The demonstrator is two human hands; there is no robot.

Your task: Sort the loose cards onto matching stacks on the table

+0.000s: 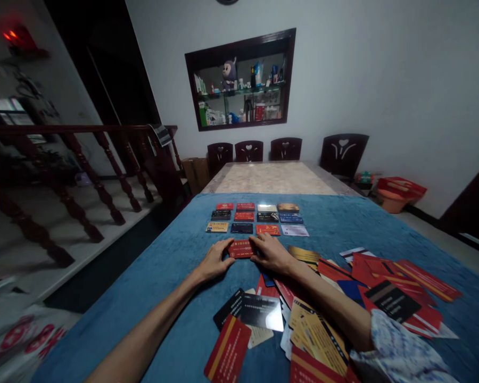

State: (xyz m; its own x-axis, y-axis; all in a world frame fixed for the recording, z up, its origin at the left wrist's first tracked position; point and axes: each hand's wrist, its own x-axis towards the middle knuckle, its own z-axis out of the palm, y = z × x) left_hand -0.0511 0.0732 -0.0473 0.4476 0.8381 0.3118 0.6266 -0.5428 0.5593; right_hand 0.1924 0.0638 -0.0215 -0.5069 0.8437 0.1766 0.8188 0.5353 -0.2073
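Viewing from the head camera, locate the glossy red rectangular card with pale lettering (241,249) just in front of a grid of cards (244,216), in line with its second column. The left hand (214,260) grips the card's left edge between thumb and fingers; the right hand (272,254) grips the right edge likewise. Both grips are narrow. Whether the card rests on the blue plush cloth (163,255) cannot be determined.

Progress, as judged from the layout: three rows of four positions are set out, in red, black, gold, blue and pale faces. The held card appears to belong to a fourth row, not yet formed. A loose, overlapping pile of red, gold, black and white cards (375,268) remains unsorted, running beneath the right forearm and toward the near edge.

Clearances: open cloth lies left of the grid and between its right column and the pile. Beyond the cloth's far edge, the bare beige tabletop (263,178) continues toward dark wooden chairs (286,149). Room is tightest below the right forearm.
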